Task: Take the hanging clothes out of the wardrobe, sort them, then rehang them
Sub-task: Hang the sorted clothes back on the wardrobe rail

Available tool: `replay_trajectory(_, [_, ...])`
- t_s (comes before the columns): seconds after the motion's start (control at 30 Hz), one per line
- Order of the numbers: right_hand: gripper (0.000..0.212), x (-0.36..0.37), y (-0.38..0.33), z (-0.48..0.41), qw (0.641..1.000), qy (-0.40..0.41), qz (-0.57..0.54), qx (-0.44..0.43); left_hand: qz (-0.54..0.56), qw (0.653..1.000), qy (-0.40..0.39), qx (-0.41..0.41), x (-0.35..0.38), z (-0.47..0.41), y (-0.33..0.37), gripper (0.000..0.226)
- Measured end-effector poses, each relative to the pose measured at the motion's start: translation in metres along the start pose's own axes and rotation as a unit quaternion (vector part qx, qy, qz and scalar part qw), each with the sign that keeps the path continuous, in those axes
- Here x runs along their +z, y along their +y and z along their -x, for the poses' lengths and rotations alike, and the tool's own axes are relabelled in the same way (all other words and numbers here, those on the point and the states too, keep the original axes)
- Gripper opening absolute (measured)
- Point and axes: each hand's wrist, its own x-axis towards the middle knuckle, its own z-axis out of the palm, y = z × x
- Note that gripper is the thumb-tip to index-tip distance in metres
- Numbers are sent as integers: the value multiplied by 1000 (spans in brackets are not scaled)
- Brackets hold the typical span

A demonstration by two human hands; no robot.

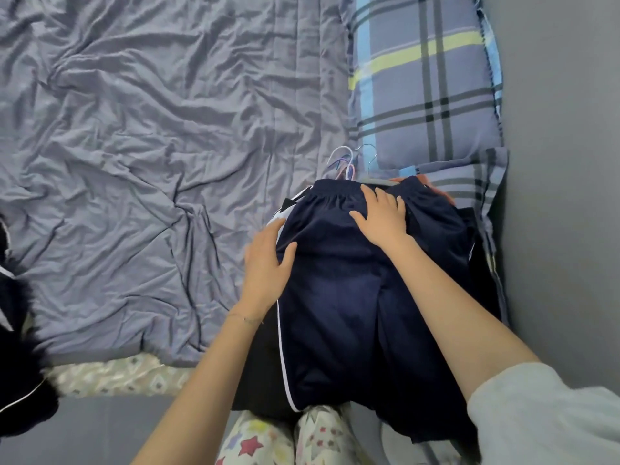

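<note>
a rumpled grey-blue quilt [134, 162] covers most of the bed, and a plaid pillow [426, 78] lies at its right end against the grey wall [563, 162]. the clothes are already out of the wardrobe and stacked at the near right corner of the bed, just below the pillow and in front of the person's star-print pyjama legs [268, 441] — a handy spot for sorting, i judge, since both arms reach it without stretching. topmost on the stack is a pair of navy sports bottoms [352, 313], laid waistband away from the person; whether they are shorts or trousers i cannot tell. the fabric is smooth with a slight sheen, the elastic waistband is gathered, and thin white piping runs down the left side and curves in at the hem. under them show slivers of a white garment, something black and an orange piece [432, 186]. the right hand [382, 216] lies flat just below the waistband, fingers spread and straight, pressing rather than gripping. the left hand [265, 263] rests on the left edge, thumb on the navy cloth, fingers apart and relaxed — likely smoothing the piece or steadying the pile. several hanger hooks [344, 161] poke out beyond the waistband, so the clothes seem to be on their hangers. a thin bracelet [246, 318] circles the left wrist.
</note>
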Motion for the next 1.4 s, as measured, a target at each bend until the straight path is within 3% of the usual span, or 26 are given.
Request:
replay_trajectory(0.17, [62, -1, -1, 7, 999, 43, 18, 2, -5, 1000, -1, 0, 5, 1, -3, 46])
replay_trajectory(0.47, [29, -14, -11, 46, 993, 63, -102, -10, 14, 999, -13, 35, 11, 12, 6, 46])
replay_trajectory(0.77, [9, -12, -21, 102, 952, 146, -270, 6, 121, 987, -48, -96, 29, 27, 18, 42])
replay_trajectory(0.93, [11, -13, -40, 133, 928, 172, -331, -15, 243, 956, -25, -164, 31, 27, 39, 48])
replay_trajectory(1.13, [13, 4, -57, 161, 876, 138, -462, 23, 267, 941, 24, -206, 36, 28, 41, 55])
replay_trajectory(1.3, [40, 21, -63, 168, 898, 69, -435, 8, 244, 943, 54, -220, 44, 23, 25, 55])
replay_trajectory(1.4, [44, 23, -57, 168, 913, 36, -405, -17, 239, 942, 70, -225, 47, 19, 14, 49])
